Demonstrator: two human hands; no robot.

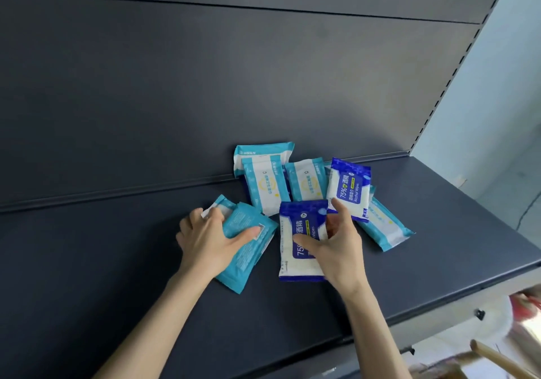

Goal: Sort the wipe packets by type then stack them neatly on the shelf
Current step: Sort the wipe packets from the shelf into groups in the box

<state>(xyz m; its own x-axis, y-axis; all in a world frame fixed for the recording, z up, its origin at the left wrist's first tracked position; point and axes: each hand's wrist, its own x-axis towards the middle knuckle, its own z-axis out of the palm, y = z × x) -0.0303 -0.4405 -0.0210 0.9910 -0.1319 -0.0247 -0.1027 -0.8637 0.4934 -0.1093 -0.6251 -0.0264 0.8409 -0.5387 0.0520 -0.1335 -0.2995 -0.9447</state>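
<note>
Several wipe packets lie in a loose heap on the dark shelf (pixel 117 261). My left hand (pixel 205 241) grips a light blue packet (pixel 248 250) lying back side up, thumb across its barcode, with another light blue packet under it. My right hand (pixel 336 247) pinches a dark blue alcohol wipe packet (pixel 298 232) between thumb and fingers. A second dark blue alcohol packet (pixel 348 188) lies just behind that hand. Three light blue packets (pixel 263 185) rest near the back panel, and one more light blue packet (pixel 383 226) lies to the right.
The shelf's back panel (pixel 205 86) rises right behind the heap. Its front edge (pixel 439 302) runs diagonally at the right, with a slotted upright (pixel 456 68) at the far right. Blurred items, including a wooden stick (pixel 497 361), sit below the shelf at lower right.
</note>
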